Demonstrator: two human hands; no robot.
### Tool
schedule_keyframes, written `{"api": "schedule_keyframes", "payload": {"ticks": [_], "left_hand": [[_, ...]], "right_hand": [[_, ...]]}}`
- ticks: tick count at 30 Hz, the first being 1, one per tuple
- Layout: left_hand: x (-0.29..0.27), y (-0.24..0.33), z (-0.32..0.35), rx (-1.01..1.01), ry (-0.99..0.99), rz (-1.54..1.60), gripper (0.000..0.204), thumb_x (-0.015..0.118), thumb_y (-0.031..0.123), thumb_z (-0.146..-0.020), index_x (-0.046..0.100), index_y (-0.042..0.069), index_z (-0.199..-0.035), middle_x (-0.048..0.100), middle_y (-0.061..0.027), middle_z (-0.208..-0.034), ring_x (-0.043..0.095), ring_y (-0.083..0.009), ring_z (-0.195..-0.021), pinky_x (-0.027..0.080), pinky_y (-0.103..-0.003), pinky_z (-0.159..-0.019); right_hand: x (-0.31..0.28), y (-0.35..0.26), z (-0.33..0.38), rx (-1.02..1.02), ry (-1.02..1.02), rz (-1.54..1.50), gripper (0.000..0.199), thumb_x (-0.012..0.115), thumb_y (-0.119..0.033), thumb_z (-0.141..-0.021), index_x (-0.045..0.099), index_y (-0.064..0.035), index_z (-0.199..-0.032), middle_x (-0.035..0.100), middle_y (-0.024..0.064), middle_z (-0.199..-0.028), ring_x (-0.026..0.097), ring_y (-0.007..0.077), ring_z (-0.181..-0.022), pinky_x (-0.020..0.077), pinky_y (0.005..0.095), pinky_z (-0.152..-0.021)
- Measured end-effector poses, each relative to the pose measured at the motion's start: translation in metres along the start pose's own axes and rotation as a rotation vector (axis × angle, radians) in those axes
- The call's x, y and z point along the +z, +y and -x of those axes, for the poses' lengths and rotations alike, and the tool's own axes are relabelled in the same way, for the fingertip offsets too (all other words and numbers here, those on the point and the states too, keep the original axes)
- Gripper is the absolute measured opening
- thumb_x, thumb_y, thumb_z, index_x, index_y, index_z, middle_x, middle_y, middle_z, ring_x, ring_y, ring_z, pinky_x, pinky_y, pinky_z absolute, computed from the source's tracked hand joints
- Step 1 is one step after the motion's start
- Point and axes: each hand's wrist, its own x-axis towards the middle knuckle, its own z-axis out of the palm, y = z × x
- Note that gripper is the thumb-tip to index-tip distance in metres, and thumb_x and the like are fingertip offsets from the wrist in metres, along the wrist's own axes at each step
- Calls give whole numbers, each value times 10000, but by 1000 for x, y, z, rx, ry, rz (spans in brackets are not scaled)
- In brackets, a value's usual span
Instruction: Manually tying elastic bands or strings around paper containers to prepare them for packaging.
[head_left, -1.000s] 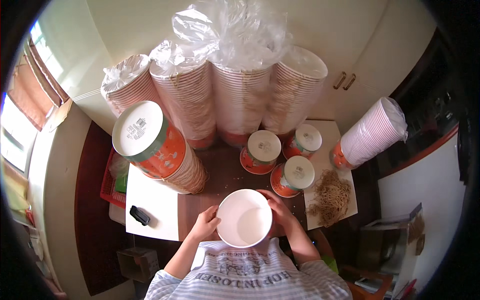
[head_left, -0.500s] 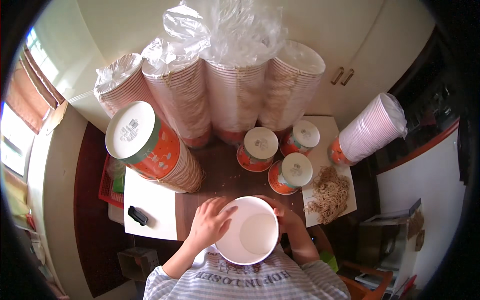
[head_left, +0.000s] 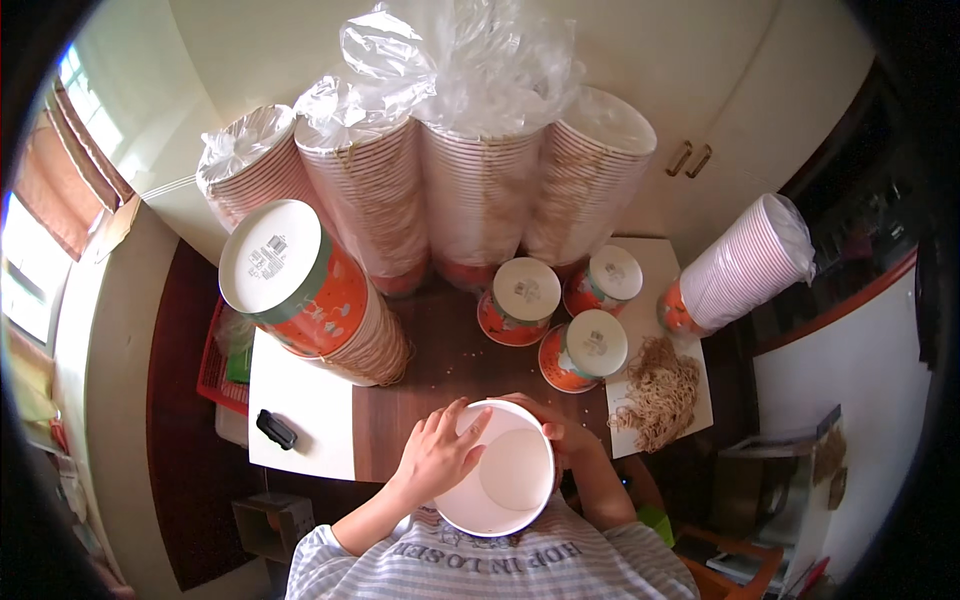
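A white-lined paper bucket [head_left: 515, 470] is held in front of my chest, its open mouth tilted up toward me. My left hand [head_left: 437, 452] is at the left rim, with fingers at the far edge and a digit reaching over the opening. My right hand [head_left: 558, 428] grips the right side, its thumb near the rim and its other fingers partly hidden behind the wall. Beyond my hands, three upturned orange-and-green paper buckets, one of them the nearest bucket [head_left: 597, 345], stand on the brown tabletop [head_left: 440, 345].
Tall plastic-wrapped bucket stacks [head_left: 475, 190] line the back. An upturned bucket stack [head_left: 275, 262] with tan bands round it stands left. A small black object [head_left: 276, 430] lies on the left white board. Tan loops [head_left: 657, 395] lie at right, near a leaning wrapped stack [head_left: 745, 265].
My left hand has shifted slightly right and reaches farther over the bucket's mouth. The bucket has moved a little downward in view, still between both hands.
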Motion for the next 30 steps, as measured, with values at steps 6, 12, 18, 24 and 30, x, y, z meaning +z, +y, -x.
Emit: {"api": "schedule_keyframes", "payload": {"ticks": [6, 12, 18, 24, 30], "left_hand": [[0, 6, -3, 24, -38, -74, 524, 598, 249, -739, 428, 170, -1227, 441, -167, -1113, 498, -280, -909, 432, -369, -708], [-4, 8, -4, -8, -12, 44, 503, 604, 181, -729, 441, 127, -1202, 452, -180, -1084, 500, -304, -914, 450, -385, -747], [-2, -27, -1, -275, 63, 338, 451, 459, 13, -763, 389, 83, -1203, 529, -180, -964, 555, -360, -775, 482, -408, -663], [9, -63, 21, -466, 46, 261, 511, 445, -15, -703, 405, 112, -1197, 533, -196, -960, 551, -375, -778, 471, -432, -671], [42, -55, 28, -444, -59, 370, 501, 465, 12, -638, 460, 82, -1134, 536, -198, -887, 545, -375, -752, 468, -433, -673]], "right_hand": [[-6, -8, -9, -164, -81, 341, 902, 442, -713, -677, 363, -20, -1248, 364, 104, -1215, 318, 223, -1163, 222, 374, -978], [-13, 5, -7, -53, -89, 112, 742, 512, -574, -746, 345, -23, -1214, 391, 96, -1167, 392, 180, -1081, 310, 299, -926], [-41, 35, 2, 180, 525, 124, 439, 558, -127, -798, 381, -41, -1190, 460, 101, -1115, 448, 156, -1029, 397, 273, -849], [-98, 91, 60, 187, 865, 899, 233, 576, -161, -778, 556, -34, -972, 593, 145, -901, 585, 259, -848, 459, 331, -700], [-122, 107, 110, 420, 1014, 1191, 112, 569, -132, -746, 611, -74, -832, 616, 128, -797, 585, 300, -783, 462, 374, -663]]}}
